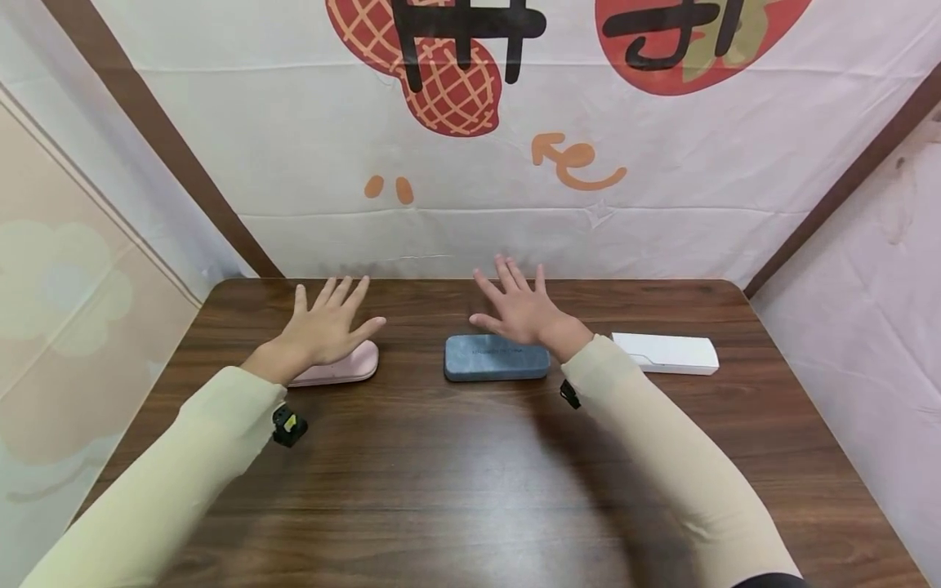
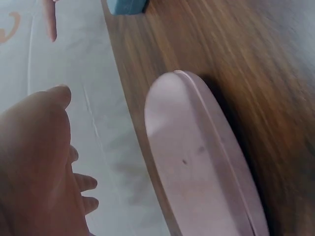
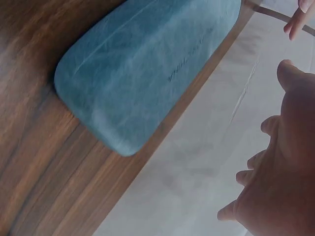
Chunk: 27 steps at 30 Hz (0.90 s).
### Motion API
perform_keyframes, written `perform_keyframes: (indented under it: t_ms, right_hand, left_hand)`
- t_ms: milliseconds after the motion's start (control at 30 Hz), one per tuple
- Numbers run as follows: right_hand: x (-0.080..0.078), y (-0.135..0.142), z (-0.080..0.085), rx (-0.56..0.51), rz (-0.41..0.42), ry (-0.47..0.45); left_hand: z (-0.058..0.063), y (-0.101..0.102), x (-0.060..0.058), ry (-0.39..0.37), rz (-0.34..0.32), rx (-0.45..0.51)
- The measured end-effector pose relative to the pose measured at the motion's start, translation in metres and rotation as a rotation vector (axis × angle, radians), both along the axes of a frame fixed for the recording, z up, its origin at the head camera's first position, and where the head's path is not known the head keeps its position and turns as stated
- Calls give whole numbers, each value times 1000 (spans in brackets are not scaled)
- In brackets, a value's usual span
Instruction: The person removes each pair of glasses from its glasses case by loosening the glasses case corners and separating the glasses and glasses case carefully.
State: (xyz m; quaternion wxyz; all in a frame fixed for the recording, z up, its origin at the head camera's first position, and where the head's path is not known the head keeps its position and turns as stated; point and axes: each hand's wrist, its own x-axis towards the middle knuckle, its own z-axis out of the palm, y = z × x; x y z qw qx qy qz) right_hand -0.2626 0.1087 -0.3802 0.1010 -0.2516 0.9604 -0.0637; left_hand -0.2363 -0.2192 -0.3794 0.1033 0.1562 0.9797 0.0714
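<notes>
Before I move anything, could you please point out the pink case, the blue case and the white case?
Pink case (image 2: pixel 194 157): left wrist view, on its smooth outer surface.
Blue case (image 1: pixel 497 360): head view, on its top face.
White case (image 1: pixel 675 352): head view, on its top face.

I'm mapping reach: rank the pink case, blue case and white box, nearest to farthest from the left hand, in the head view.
1. Pink case: partly hidden by the left hand
2. Blue case: in the middle
3. White box: at the right
</notes>
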Motion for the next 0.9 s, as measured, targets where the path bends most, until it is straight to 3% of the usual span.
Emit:
perform_keyframes:
  t_ms: [467, 900]
  right_hand:
    - [10, -32, -16, -10, 63, 6]
    - [23, -67, -21, -12, 95, -30]
  left_hand:
    - [-12, -44, 15, -26, 47, 89]
    - [-17, -72, 26, 0, 2, 143]
